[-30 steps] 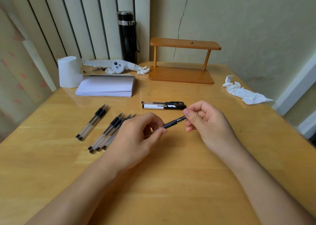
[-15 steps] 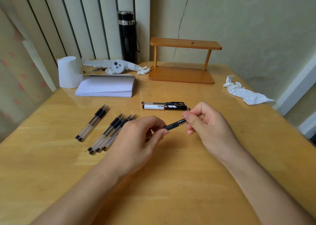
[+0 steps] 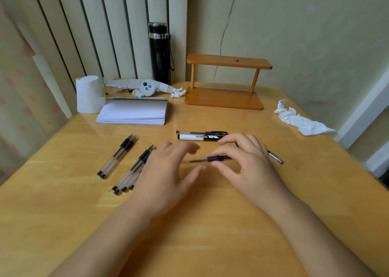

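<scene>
My right hand (image 3: 248,163) pinches a black-gripped pen (image 3: 214,158) by its grip, holding it level just above the wooden table (image 3: 210,224). The pen's clear barrel points left toward my left hand (image 3: 168,171), which hovers blurred with fingers spread and nothing in it. A small metal pen tip (image 3: 275,157) lies on the table just right of my right hand. Several capless clear pens (image 3: 134,169) lie in a bunch under my left hand's far side, and two more pens (image 3: 116,155) lie further left.
Two pens (image 3: 200,135) lie side by side behind my hands. Further back are a notepad (image 3: 134,113), a paper roll (image 3: 89,94), a black flask (image 3: 160,53), a small wooden shelf (image 3: 226,83) and a crumpled tissue (image 3: 301,121) at the right.
My left hand let go of the pen and opened. My right hand turned the pen level and lower. A metal tip now lies on the table to the right.
</scene>
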